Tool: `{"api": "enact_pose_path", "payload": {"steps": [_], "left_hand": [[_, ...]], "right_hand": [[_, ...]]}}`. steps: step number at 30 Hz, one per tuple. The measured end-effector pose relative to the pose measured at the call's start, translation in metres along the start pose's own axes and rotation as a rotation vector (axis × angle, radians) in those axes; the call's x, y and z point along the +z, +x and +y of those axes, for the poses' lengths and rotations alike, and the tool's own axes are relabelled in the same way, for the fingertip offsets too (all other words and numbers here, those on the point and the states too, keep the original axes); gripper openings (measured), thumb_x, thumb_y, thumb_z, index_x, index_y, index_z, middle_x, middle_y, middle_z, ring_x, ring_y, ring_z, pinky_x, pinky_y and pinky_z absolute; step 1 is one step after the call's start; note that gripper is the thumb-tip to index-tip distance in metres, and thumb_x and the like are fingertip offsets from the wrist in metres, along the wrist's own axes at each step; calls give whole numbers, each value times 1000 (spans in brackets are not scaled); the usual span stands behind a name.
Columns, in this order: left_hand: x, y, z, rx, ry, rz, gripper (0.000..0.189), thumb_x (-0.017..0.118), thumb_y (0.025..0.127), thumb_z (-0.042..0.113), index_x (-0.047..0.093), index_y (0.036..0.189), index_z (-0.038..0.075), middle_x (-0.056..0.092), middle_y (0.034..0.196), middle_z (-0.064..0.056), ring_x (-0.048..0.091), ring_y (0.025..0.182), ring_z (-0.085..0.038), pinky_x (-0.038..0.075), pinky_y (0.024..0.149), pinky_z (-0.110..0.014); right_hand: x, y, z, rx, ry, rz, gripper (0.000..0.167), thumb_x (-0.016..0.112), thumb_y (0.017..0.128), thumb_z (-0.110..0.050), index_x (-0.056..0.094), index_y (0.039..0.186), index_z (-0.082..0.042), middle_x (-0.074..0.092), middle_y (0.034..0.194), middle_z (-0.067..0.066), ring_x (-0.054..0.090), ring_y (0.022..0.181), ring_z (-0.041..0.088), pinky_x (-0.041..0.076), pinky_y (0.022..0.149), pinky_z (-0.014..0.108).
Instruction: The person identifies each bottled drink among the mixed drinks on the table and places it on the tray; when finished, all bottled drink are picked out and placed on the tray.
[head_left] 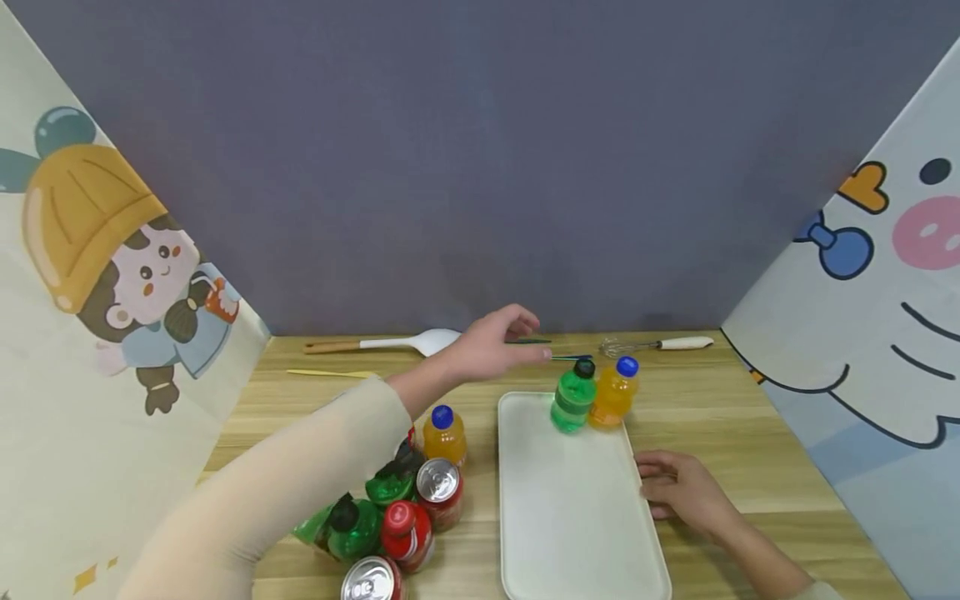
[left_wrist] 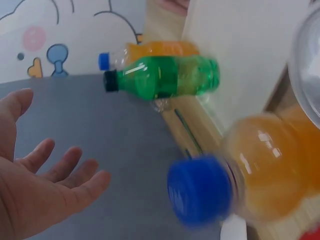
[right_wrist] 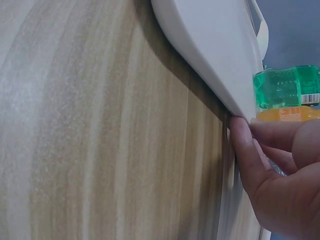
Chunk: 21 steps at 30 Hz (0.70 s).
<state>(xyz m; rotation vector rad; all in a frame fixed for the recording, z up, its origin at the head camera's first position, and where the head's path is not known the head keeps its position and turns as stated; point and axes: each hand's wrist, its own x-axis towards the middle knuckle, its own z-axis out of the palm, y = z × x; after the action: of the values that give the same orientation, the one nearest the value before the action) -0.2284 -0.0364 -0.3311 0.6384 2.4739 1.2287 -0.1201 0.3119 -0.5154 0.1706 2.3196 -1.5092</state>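
Observation:
A white tray [head_left: 577,517] lies on the wooden table. At its far right end stand a green soda bottle [head_left: 573,404] with a black cap and an orange drink bottle [head_left: 617,398] with a blue cap, side by side. My left hand [head_left: 491,346] is in the air to the left of these bottles, fingers spread and holding nothing; the left wrist view shows its bare palm. With thumb and fingertips, my right hand [right_wrist: 280,175] pinches the tray's right edge. In the head view, that right hand [head_left: 686,492] is nearer to me than the two bottles.
Left of the tray stand another orange drink bottle [head_left: 444,437], a soda can [head_left: 441,496], a red bottle [head_left: 407,535], a green bottle [head_left: 354,532] and more drinks, partly behind my left sleeve. Along the back wall lie a whisk [head_left: 682,342], a white-headed spoon [head_left: 431,342] and a yellow stick [head_left: 330,372].

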Motion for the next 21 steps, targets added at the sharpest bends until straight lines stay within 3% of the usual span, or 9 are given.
{"api": "enact_pose_path", "payload": {"steps": [11,21], "left_hand": [[-34,-42,-22,-21,9,70,52,73,95,41,55,138,18,59,139,-4,54,133,-26,46,111,-48],[-54,-74,-46,-7,38,83,53,74,95,36,55,139,13,59,139,-8,55,133,-31,47,110,-50]], "right_hand": [[3,-3,1,29,-12,5,57,69,91,5,49,144,10,65,126,24,71,97,24,64,70,40],[2,1,-3,5,-36,10,57,69,91,5,47,144,10,64,125,25,71,95,25,64,70,38]]}}
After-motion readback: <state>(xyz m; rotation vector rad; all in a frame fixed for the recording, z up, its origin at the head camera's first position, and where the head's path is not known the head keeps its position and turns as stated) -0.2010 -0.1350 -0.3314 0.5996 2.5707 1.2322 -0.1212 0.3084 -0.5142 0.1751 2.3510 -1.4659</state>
